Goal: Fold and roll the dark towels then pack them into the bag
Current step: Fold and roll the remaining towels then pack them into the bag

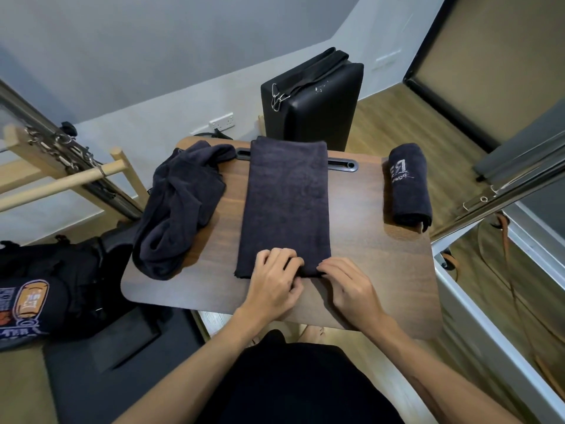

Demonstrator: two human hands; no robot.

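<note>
The folded towel [284, 206] lies mid-table [367, 240], its long axis running straight away from the person. Both hands, left [273, 280] and right [348, 289], curl their fingers onto its near edge (the rest stretches beyond them). A rolled towel [409, 185] lies at the right, parallel.

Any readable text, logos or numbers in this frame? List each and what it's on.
Rolled towel: light stitched logo, a large letter that looks like "R" with a smaller word under it; not readable for certain.
Black bag on the left: orange and white printed patch with lettering, too blurred to read.
Folded towel, crumpled towel, black case: no text visible.
</note>
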